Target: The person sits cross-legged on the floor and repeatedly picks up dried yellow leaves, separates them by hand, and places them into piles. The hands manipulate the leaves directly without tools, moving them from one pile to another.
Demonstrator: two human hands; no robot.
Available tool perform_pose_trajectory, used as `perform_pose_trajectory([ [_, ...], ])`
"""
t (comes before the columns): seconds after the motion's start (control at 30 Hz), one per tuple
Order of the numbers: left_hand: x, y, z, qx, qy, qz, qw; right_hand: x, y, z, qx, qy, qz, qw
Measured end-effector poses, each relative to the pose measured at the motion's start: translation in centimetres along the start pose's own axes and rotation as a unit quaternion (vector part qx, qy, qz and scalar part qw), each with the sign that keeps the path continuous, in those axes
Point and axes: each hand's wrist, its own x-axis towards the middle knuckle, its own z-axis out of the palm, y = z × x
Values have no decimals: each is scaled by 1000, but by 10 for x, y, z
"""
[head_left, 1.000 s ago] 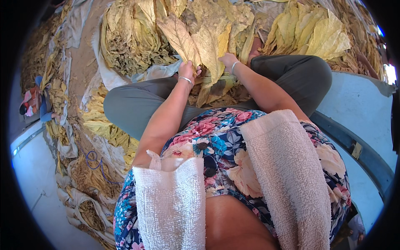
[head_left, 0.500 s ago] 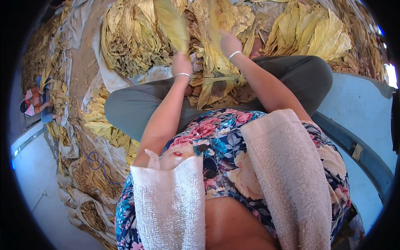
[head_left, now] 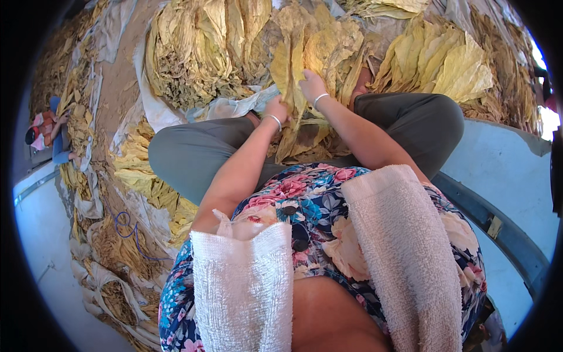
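Between my knees, several dried yellow-brown tobacco leaves [head_left: 316, 44] stand spread in front of me. My left hand [head_left: 275, 110] is closed on the lower end of a tobacco leaf [head_left: 281, 69] that points upward, its tip away from me. Slightly higher and to the right, my right hand [head_left: 314, 86] is closed, gripping leaf near its stem end; its fingertips are partly hidden. Loose leaf pieces [head_left: 316, 138] lie below both hands, in front of my lap.
A large heap of tobacco leaves [head_left: 199, 53] lies at the far left, with a fanned pile [head_left: 437, 58] at the right. More leaves [head_left: 146, 170] lie by my left knee, near a blue cord [head_left: 126, 226]. Another person [head_left: 47, 132] sits at the far left.
Both hands have come down and closer together, the left one nearer my lap. The leaf held up on the left has swung right, to the leaves in the middle.
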Motion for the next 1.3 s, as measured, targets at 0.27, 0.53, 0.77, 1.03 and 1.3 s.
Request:
perform_pose_trajectory([
  [0.27,-4,8,-28,-309,0,-144,940,42,86,5,412,-41,212,885],
  [0.53,0,-21,-10,-291,-70,-111,948,3,21,24,-21,-54,38,998],
  [0.77,-22,32,-21,-383,-66,-164,907,-8,-23,17,49,-270,-27,961],
  [1.03,-10,5,-25,-439,-23,-175,881,19,54,-18,-131,39,186,973],
  [1.3,-20,14,-33,-424,-19,-170,889,23,71,-24,-114,-106,304,940],
])
